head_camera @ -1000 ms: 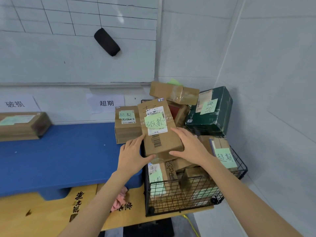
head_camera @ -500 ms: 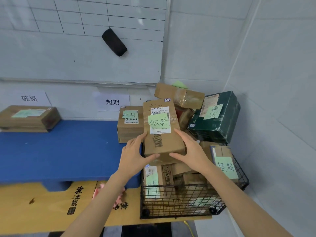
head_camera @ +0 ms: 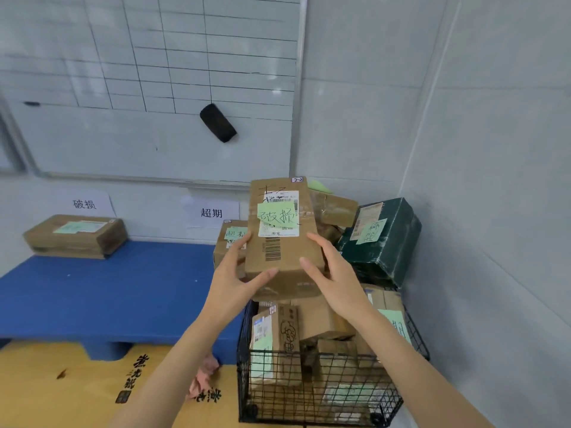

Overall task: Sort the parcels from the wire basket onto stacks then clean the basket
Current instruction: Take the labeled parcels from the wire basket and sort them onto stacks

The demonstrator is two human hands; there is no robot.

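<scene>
head, left hand (head_camera: 231, 274), right hand (head_camera: 335, 273) clasp parcel (head_camera: 279, 251)

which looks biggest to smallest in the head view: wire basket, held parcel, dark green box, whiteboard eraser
1. wire basket
2. held parcel and dark green box: look about alike, and the parcel is nearer the camera, so unranked
3. whiteboard eraser
</scene>
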